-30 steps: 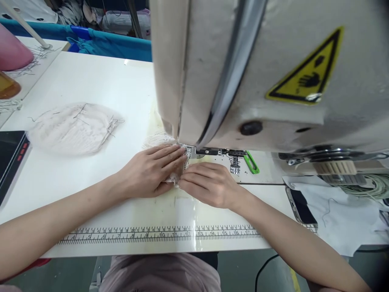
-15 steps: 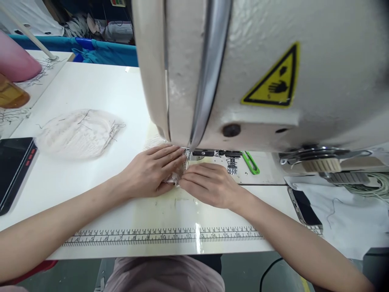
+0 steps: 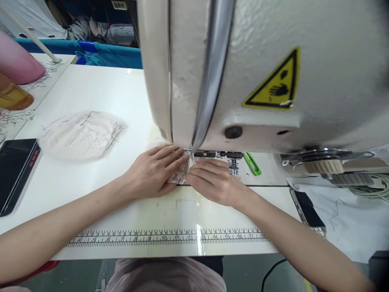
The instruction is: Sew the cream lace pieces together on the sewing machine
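Note:
Under the head of a sewing machine (image 3: 194,73) lies a small piece of pale lace fabric (image 3: 181,173), mostly covered by my hands. My left hand (image 3: 153,170) rests flat on it from the left, fingers stretched toward the needle area. Pinched closed, my right hand (image 3: 215,180) holds the fabric's right edge just in front of the needle area. The needle itself is hidden behind the machine head. Left of my left hand, a second sheer, pale piece of fabric (image 3: 80,136) with loose dark threads lies on the white table (image 3: 103,87).
Behind my right hand lie green thread snips (image 3: 252,163). A phone (image 3: 308,209) rests at the right on white cloth (image 3: 349,219). At the left edge are a black device (image 3: 18,172) and a pink thread cone (image 3: 21,61). A printed ruler (image 3: 164,238) runs along the front edge.
My right hand has shifted slightly right and up, and a little more lace shows between the hands. My left hand stays on the fabric. The whole view has shifted slightly.

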`<state>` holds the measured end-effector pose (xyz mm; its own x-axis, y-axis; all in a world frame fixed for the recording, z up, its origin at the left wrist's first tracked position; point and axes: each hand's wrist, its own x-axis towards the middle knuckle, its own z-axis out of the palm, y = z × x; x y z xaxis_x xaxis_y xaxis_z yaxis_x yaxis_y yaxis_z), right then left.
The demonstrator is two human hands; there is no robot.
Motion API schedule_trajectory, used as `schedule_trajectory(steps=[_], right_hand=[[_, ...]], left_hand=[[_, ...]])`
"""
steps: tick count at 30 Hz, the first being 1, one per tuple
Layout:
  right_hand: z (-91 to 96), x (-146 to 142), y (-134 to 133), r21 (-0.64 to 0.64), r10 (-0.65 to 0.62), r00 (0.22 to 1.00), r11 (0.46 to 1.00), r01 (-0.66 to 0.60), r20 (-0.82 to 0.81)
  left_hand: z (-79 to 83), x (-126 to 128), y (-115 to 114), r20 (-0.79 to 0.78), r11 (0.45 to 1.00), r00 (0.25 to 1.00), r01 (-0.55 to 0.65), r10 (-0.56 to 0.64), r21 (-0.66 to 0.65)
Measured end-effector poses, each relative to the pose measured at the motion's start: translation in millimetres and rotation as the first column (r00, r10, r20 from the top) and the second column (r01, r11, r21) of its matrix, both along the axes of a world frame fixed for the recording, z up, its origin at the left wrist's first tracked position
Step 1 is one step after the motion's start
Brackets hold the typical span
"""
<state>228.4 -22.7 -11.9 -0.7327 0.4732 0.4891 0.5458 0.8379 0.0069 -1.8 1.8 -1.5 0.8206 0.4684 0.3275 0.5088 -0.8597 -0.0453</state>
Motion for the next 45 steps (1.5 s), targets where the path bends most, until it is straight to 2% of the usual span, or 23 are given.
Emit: schedule_trajectory(steps=[9, 16, 20, 22, 26, 29, 33, 40, 45], right_hand=[[2.8, 5.9, 6.1, -0.030, -0.006, 1.000, 1.000, 0.006, -0.021], [16.7, 7.9, 4.7, 0.088, -0.106, 0.994, 0.991, 0.104, 0.019], [15.3, 10.3, 7.3, 0.034, -0.085, 0.996, 0.996, 0.085, 0.018], [13.5, 11.7, 8.6, 0.015, -0.085, 0.996, 0.996, 0.085, 0.016], [12.5, 11.6, 9.3, -0.010, -0.074, 0.997, 0.997, 0.074, 0.029], [10.9, 9.1, 8.5, -0.058, -0.050, 0.999, 0.997, 0.051, 0.010], [6.4, 5.0, 5.7, -0.087, -0.047, 0.999, 0.995, 0.045, -0.023], [1.4, -3.0, 4.4, 0.003, -0.009, 0.991, 1.000, 0.009, -0.137], [-3.3, -3.3, 4.4, -0.013, -0.060, 0.993, 0.998, 0.059, -0.106]], left_hand=[[0.8, 0.2, -0.4, -0.030, 1.000, 0.999, -0.018, 0.018, 0.008], [0.3, -0.4, 0.4, -0.077, 1.000, 0.997, -0.004, 0.003, -0.010], [-0.1, -0.5, 0.4, -0.051, 1.000, 0.999, -0.005, 0.004, -0.011], [-0.1, -0.8, -0.1, -0.012, 0.999, 1.000, 0.027, -0.027, 0.028], [0.0, -0.6, -2.1, 0.067, 0.974, 0.981, 0.171, -0.183, 0.148], [0.2, 0.0, -3.5, 0.065, 0.961, 0.970, 0.222, -0.235, 0.166], [0.4, -0.3, -3.2, 0.091, 0.970, 0.975, 0.188, -0.204, 0.157], [-1.9, -2.9, -0.1, 0.155, 0.991, 0.982, 0.097, -0.111, 0.096], [-0.4, -2.2, 1.3, 0.139, 0.994, 0.988, 0.057, -0.070, 0.098]])
